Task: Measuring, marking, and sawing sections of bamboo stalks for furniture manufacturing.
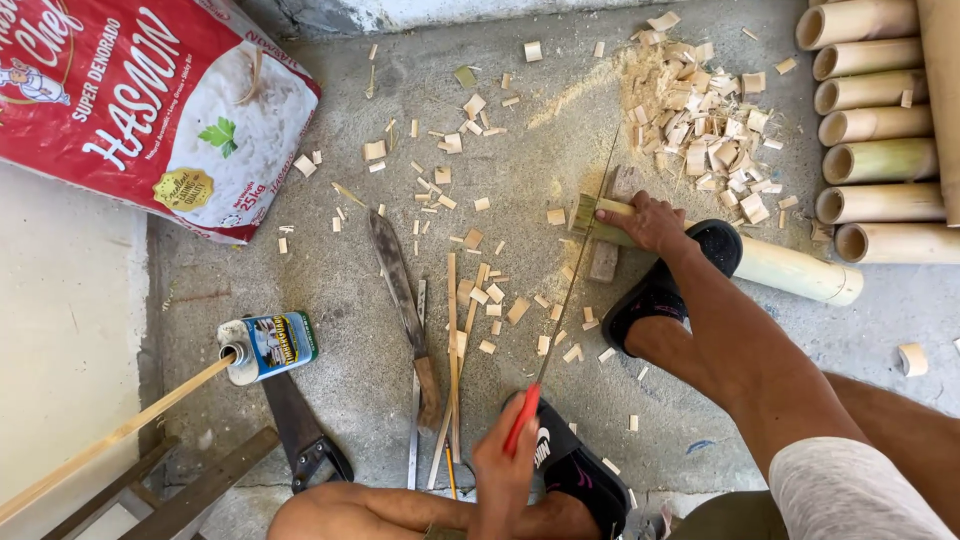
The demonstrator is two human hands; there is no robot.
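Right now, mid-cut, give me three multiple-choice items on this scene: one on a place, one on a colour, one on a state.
1. Where does the long dark-bladed knife lie?
A. On a sack
B. On the grey concrete floor, between the small tin can and the thin split bamboo strips
C. Across stacked tubes

2. What colour is the thin saw's handle in the left hand?
A. Red
B. Blue
C. Green

3. How is the pale bamboo pole under the right hand?
A. Standing upright
B. Hanging from a hook
C. Lying across a wooden block

Answers: B, its blade lies flat on the floor, right of the can. A, red shows above the closed fingers. C, the pole crosses the block, the right hand gripping it.
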